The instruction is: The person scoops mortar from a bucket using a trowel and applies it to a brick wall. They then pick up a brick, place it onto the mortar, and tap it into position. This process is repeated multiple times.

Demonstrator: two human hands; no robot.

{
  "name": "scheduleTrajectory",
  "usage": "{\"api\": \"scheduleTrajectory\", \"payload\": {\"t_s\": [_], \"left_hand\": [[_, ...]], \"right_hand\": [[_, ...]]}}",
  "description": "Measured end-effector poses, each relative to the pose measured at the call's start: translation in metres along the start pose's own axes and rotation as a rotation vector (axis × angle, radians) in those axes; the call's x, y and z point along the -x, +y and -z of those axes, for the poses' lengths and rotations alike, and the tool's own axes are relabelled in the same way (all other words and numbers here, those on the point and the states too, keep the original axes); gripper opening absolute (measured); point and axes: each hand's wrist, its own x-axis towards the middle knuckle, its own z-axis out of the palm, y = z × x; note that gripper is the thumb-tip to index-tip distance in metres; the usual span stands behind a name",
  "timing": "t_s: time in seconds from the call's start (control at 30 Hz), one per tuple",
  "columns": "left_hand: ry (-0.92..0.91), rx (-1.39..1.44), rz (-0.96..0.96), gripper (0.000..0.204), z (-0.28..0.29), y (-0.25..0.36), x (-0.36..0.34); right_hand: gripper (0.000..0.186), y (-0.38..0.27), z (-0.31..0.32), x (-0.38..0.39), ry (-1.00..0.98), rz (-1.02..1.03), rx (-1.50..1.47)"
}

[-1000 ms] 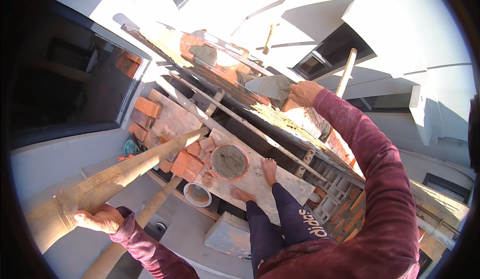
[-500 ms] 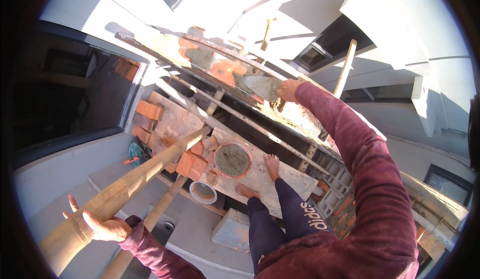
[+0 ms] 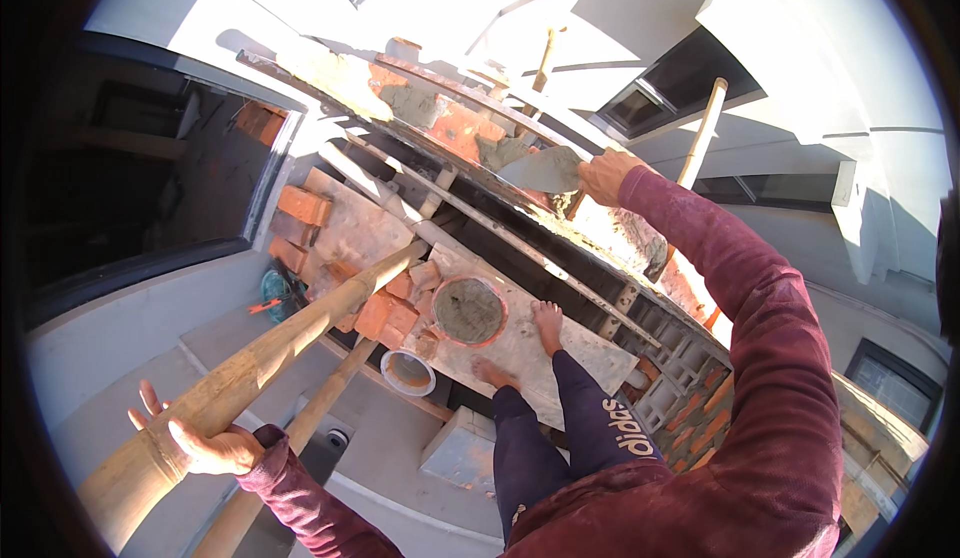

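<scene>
My right hand (image 3: 603, 173) is closed around a trowel's handle, its broad grey blade (image 3: 537, 171) resting low over the brick ledge (image 3: 462, 130), beside patches of wet mortar (image 3: 500, 155). At lower left my left hand (image 3: 203, 443) lies against a thick bamboo pole (image 3: 255, 368), fingers spread and sticking up past it. Below the ledge, a round pan of grey mortar (image 3: 467, 308) sits on a plank (image 3: 590, 368) near my bare feet (image 3: 546, 326), with loose orange bricks (image 3: 381, 318) to its left.
A white bucket (image 3: 408, 372) stands below the bricks. A long thin pole (image 3: 530, 250) runs along a dark gap. An open window (image 3: 165, 158) is at left, with a teal object (image 3: 282, 298) below it. Another upright pole (image 3: 705, 130) stands at right.
My left hand's fingers have lifted and spread from their grip on the pole. My right hand and the trowel dipped leftward, then shifted slightly back right. The view has shifted a little.
</scene>
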Motion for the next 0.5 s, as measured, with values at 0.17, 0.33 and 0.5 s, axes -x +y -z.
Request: {"api": "scheduleTrajectory", "payload": {"t_s": [0.17, 0.33, 0.5], "left_hand": [[-0.018, -0.008, 0.034, 0.047, 0.001, -0.002, 0.001], [-0.061, -0.060, -0.045, 0.063, 0.020, -0.016, -0.005], [-0.016, -0.037, -0.048, 0.056, -0.001, -0.001, -0.002]], "right_hand": [[0.030, -0.004, -0.011, -0.012, -0.083, 0.002, -0.033], [0.030, -0.014, 0.007, 0.011, -0.061, -0.004, -0.014], [0.030, 0.022, -0.007, -0.010, -0.021, -0.012, 0.042]]}}
